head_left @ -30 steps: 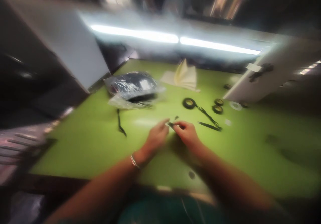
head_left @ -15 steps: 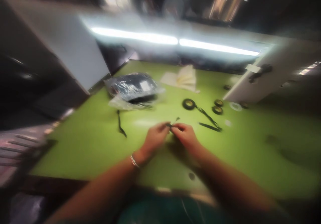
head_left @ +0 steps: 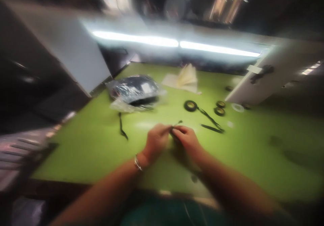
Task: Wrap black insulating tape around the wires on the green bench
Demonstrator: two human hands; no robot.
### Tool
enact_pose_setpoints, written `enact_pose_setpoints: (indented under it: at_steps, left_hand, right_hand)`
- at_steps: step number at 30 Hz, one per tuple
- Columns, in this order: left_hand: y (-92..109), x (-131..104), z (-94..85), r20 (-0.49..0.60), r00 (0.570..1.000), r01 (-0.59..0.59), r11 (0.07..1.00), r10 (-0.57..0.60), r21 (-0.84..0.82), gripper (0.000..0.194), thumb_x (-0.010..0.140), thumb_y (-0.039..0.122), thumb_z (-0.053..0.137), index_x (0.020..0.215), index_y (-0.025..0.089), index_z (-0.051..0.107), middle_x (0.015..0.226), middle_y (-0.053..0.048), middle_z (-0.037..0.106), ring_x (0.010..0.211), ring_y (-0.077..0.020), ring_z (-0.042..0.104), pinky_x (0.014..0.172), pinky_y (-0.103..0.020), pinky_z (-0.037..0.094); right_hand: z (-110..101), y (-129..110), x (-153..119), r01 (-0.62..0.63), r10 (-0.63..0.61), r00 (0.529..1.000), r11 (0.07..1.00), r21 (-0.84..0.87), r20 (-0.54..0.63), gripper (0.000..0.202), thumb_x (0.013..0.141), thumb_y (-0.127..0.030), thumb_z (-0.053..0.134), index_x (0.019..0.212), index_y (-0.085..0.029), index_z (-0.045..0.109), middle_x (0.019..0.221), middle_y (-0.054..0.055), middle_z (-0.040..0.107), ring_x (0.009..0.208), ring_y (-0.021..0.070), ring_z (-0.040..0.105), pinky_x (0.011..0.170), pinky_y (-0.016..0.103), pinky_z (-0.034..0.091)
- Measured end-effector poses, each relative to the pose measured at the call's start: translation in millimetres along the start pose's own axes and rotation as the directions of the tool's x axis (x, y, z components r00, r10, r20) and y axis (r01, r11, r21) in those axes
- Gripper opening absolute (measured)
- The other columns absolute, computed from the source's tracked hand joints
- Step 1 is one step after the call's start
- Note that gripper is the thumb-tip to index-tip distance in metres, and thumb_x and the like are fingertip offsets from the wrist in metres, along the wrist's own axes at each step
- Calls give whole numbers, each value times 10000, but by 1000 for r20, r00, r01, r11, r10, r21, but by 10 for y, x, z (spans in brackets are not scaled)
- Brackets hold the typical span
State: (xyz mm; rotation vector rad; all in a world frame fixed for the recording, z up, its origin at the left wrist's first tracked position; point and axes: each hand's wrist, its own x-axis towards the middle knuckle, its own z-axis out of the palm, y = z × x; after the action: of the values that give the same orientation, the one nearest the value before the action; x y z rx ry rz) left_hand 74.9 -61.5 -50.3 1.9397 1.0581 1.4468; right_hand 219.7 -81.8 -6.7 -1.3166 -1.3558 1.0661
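Above the middle of the green table, my left hand [head_left: 157, 141] and my right hand [head_left: 187, 139] meet at the fingertips. Both pinch a short black cable [head_left: 172, 128], mostly covered by the fingers. A thin wire with a small dark end [head_left: 180, 121] sticks out just beyond them; whether it belongs to the same piece is too blurred to tell. To the right of my right hand lie a slim black pen-like tool [head_left: 212, 128] and a bundle of thin black wires [head_left: 209, 116].
A clear plastic bag [head_left: 136, 89] of dark items lies back left, with a black strip [head_left: 123, 128] before it. Black tape rolls [head_left: 190, 105] with yellow cores, a white ring [head_left: 237, 107] and pale papers [head_left: 186, 79] lie further back. White panels [head_left: 255, 84] flank the green table [head_left: 96, 148].
My left hand has turned slightly, its fingers closing further over the black cable, which shows less now. The thin wire's dark end has shifted a little to the right. Other things stay put.
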Motion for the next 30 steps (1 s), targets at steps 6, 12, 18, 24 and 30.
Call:
enact_pose_setpoints:
  at_steps: [6, 12, 18, 24, 30]
  left_hand:
    - [4, 44, -42, 146, 951, -304, 901, 271, 309, 330, 887, 73, 418, 1115, 155, 643, 821, -76, 590, 781, -174, 552, 706, -305, 511]
    - [34, 57, -37, 249, 941, -275, 947, 230, 166, 458, 847, 59, 428, 1284, 131, 546, 948, -112, 562, 898, -202, 538, 794, -349, 510]
    - [62, 65, -57, 243, 957, 198, 969, -158, -150, 331, 898, 208, 461, 1157, 177, 666, 806, -50, 598, 722, -141, 547, 728, -294, 486]
    - [94, 74, -48, 260, 904, 392, 900, -338, -191, 304, 895, 328, 515, 1052, 160, 714, 737, -37, 671, 638, -129, 572, 620, -256, 473]
    - [44, 25, -49, 168, 983, -101, 976, 69, 193, 242, 859, 135, 505, 973, 192, 709, 837, -62, 707, 752, -164, 625, 738, -298, 500]
  right_hand:
    - [15, -123, -55, -87, 81, 996, 982, 165, 42, 269, 731, -429, 683, 816, -185, 753, 846, 49, 732, 886, 207, 641, 857, 333, 474]
    - [-26, -117, -17, -127, 137, 988, 983, 131, -66, 268, 686, -417, 726, 787, -170, 751, 850, 65, 740, 892, 225, 650, 854, 341, 476]
    - [-41, -81, -9, -101, 103, 993, 995, 26, -66, 211, 732, -350, 670, 790, -165, 754, 835, 61, 744, 841, 209, 655, 812, 329, 483]
    - [-30, 15, 21, 18, -24, 996, 997, -79, -82, 179, 742, -325, 642, 751, -178, 744, 788, 55, 726, 765, 190, 641, 749, 312, 488]
    - [14, 97, 17, 129, -148, 984, 976, -173, -103, 187, 761, -332, 626, 695, -180, 712, 702, 40, 687, 667, 159, 592, 660, 281, 466]
